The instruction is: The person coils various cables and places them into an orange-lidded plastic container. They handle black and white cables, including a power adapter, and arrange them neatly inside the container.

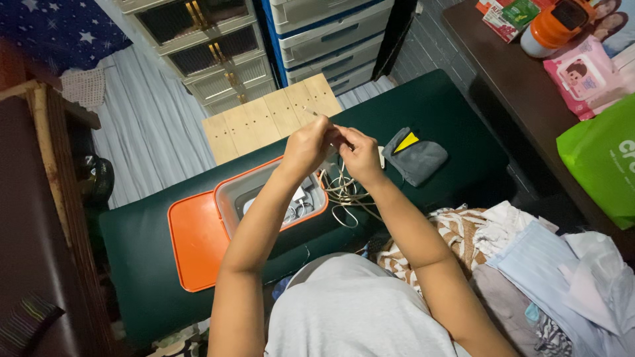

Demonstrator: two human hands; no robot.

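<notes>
Both my hands are raised over a dark green padded bench (430, 106). My left hand (306, 145) and my right hand (360, 155) meet fingertip to fingertip, each pinching a pale thin cable (344, 193) that hangs down in tangled loops onto the bench. Under my left forearm stands an open clear plastic box with an orange rim (228, 198), holding white chargers and cords. Its orange lid (197, 241) lies flat to the left of it.
A grey pouch with a yellow tab (415, 156) lies right of my hands. A wooden board (264, 119) sits beyond the bench, plastic drawer units (211, 53) behind it. A dark table (522, 86) with packets is at right; folded clothes (529, 258) are piled lower right.
</notes>
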